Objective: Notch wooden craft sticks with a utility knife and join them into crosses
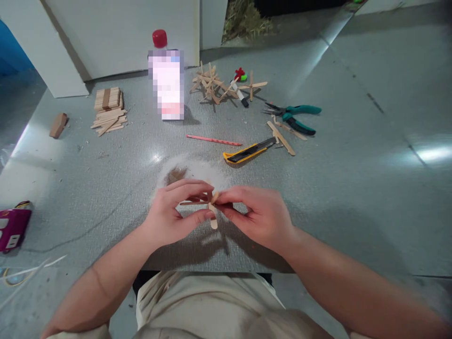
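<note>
Between my two hands, above the front of the grey table [116, 188], are wooden craft sticks [213, 222] crossed over one another. My left hand [178, 207] pinches one stick near its lower end with the thumb, the fingers curled over its upper part. My right hand [259, 212] closes thumb and fingers on the crossing pieces at their right side; its fingertips partly hide where the sticks meet. Below the hands their shadow falls on the tabletop. Behind them lies a patch of white powder [201, 169] with a brown spot [176, 175].
A yellow utility knife [249, 151], a red pencil [213, 140] and teal-handled pliers [294, 115] lie beyond my hands. Stick assemblies [211, 84] stand near a marker [240, 94]. Bundled sticks [108, 99] and a red-capped bottle [160, 38] are at the back. A purple box [14, 228] sits left.
</note>
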The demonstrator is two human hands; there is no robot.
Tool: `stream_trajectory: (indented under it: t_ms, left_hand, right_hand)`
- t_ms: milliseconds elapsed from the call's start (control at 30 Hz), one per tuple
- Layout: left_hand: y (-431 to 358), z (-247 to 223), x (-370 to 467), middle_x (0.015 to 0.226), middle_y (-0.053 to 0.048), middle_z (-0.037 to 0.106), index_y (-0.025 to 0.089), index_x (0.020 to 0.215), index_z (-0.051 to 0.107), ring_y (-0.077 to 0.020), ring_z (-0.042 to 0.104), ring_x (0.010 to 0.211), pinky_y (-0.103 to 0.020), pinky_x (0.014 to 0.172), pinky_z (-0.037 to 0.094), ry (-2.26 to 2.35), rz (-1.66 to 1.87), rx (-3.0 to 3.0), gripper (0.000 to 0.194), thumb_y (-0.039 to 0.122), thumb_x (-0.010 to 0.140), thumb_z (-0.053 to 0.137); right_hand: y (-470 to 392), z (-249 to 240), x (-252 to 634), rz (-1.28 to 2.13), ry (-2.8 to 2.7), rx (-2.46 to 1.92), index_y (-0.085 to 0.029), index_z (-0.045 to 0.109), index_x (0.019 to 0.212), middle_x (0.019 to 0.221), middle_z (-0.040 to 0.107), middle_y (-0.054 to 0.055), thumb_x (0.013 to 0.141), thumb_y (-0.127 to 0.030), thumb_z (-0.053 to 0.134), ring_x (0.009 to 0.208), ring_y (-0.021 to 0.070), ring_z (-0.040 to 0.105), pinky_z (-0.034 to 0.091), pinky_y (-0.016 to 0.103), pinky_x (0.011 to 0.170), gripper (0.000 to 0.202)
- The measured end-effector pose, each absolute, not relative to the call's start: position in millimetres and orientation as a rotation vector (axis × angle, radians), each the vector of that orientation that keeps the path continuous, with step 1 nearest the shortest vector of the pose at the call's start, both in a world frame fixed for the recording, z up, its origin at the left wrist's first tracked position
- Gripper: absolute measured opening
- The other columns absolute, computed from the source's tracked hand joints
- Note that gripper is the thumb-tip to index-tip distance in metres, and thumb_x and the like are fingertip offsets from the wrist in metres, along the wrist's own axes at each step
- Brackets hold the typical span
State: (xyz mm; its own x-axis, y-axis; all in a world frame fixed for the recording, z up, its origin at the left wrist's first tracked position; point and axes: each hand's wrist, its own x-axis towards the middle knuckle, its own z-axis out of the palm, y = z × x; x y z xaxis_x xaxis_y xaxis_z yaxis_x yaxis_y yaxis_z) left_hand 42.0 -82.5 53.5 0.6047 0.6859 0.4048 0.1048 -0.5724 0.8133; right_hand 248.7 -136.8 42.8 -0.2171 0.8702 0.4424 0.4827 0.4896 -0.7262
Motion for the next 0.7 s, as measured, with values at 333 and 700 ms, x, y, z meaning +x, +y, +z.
stream_trajectory:
  t_ms: [333, 700]
  left_hand:
    - [-87.5, 52.4, 45.5, 0.117, -0.010, 0.071, 0.019, 0.119, 0.064, -0.0230, 0.069, 0.108, -0.037, 0.098, 0.057, 0.602, 0.814, 2.153, 0.063, 0.047, 0.067, 0.087]
    - [-91.8, 55.3, 46.2, 0.107, -0.007, 0.071, 0.017, 0.113, 0.061, -0.0179, 0.070, 0.094, -0.031, 0.085, 0.059, 0.679, 0.781, 2.115, 0.044, 0.031, 0.074, 0.076]
  right_hand:
    - [-136.6, 41.1, 247.6, 0.586, -1.901, -1.109, -0.023, 0.067, 0.092, 0.088, 0.077, -0.001, 0.090, -0.011, 0.062, 0.078, 0.0126, 0.073, 0.055, 0.023, 0.073, 0.014]
    - [-137.4, 36.1, 245.9, 0.623, -1.802, -1.190, -0.024, 0.071, 0.089, 0.084, 0.078, -0.001, 0.090, -0.015, 0.065, 0.074, 0.0129, 0.073, 0.054, 0.023, 0.070, 0.010]
